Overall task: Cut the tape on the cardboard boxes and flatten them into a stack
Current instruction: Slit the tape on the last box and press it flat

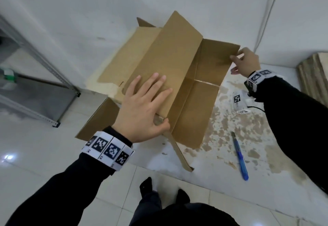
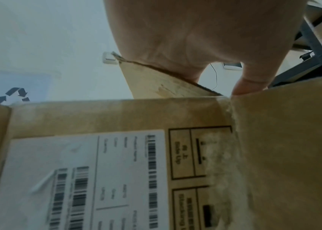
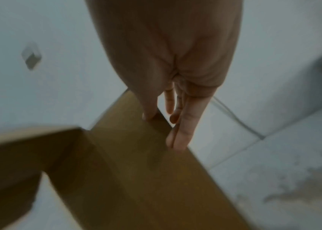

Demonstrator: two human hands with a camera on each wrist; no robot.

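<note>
An open brown cardboard box [image 1: 191, 101] stands on the floor by the wall, flaps spread. My left hand [image 1: 145, 105] lies flat with straight fingers on the box's long upper panel, thumb at its near edge. In the left wrist view the palm [image 2: 195, 38] rests over the box side [image 2: 117, 115], which carries a white shipping label [image 2: 77, 179]. My right hand [image 1: 246, 62] pinches the corner of the far right flap, thumb inside and fingers behind; the right wrist view shows the same hand [image 3: 166, 46] on that flap [image 3: 136, 155]. A blue utility knife [image 1: 239, 154] lies on the floor.
A grey metal shelf [image 1: 44, 69] stands at the left. A pile of flattened cardboard [image 1: 314, 78] lies at the far right by the wall. A white tagged device [image 1: 238, 103] with a cable sits under my right wrist. My feet [image 1: 147, 185] are just in front of the box.
</note>
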